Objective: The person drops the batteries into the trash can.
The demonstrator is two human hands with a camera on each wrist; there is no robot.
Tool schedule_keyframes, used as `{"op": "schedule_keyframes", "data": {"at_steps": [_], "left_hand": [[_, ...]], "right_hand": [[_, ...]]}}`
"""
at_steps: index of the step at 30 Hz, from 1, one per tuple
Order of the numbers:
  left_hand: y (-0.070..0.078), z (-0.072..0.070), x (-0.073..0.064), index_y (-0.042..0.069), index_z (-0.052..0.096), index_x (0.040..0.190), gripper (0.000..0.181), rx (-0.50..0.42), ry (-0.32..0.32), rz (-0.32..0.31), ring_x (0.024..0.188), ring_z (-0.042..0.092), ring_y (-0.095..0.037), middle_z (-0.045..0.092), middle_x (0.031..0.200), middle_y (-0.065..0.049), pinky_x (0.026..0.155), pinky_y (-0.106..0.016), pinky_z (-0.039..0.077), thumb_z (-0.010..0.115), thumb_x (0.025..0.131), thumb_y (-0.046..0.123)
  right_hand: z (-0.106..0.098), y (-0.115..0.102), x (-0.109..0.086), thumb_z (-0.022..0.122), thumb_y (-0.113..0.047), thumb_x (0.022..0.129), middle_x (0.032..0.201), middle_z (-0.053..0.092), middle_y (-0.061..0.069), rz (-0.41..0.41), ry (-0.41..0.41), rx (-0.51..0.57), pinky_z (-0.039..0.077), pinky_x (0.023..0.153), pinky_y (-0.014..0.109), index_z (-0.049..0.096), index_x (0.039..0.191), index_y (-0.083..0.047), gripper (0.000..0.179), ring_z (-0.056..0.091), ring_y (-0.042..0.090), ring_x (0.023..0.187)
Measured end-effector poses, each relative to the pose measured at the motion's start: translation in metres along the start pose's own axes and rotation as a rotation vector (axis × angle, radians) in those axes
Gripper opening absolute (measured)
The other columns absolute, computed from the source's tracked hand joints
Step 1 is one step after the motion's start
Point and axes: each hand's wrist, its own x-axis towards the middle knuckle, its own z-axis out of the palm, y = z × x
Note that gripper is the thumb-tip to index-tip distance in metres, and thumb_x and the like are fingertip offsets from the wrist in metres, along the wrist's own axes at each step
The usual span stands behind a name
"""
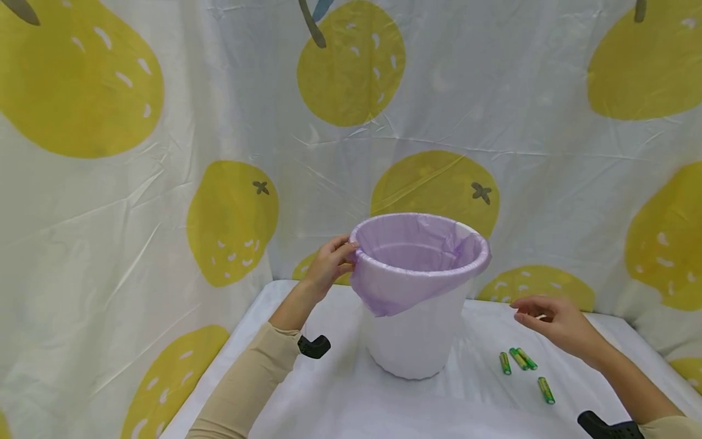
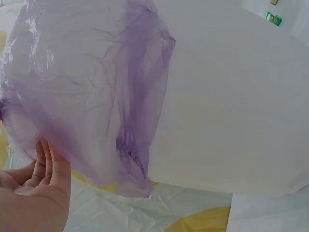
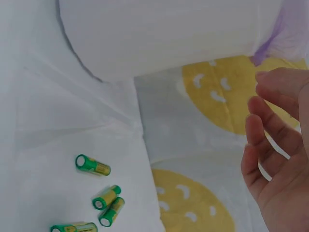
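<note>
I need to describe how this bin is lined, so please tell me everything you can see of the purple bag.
The purple bag looks like thin, see-through plastic film, glossy and creased. It sits open-mouthed inside the upright white bin, folded outward over the top. The overhang droops unevenly, lower at the front left and shorter toward the right. Inside, some film bunches up at the right. The left hand holds it at the top's left side.

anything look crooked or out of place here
The bag looks askew: its folded-over edge hangs low down the bin near the left hand but tapers up to the rim at the picture's right. Four batteries lie loose at odd angles; no damage shows.
</note>
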Motion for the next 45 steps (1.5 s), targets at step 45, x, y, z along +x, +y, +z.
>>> {"op": "schedule_keyframes", "data": {"at_steps": [45], "left_hand": [[0.008, 0.007, -0.001, -0.015, 0.048, 0.143, 0.046, -0.054, 0.009, 0.069, 0.097, 0.063, -0.015, 0.05, 0.135, -0.037, 0.085, -0.024, 0.054, 0.058, 0.102, 0.002]], "right_hand": [[0.045, 0.069, -0.09, 0.071, -0.024, 0.1, 0.097, 0.073, 0.001, 0.391, -0.074, 0.003, 0.052, 0.068, 0.026, 0.071, 0.119, 0.004, 0.034, 0.059, 0.005, 0.079]]}}
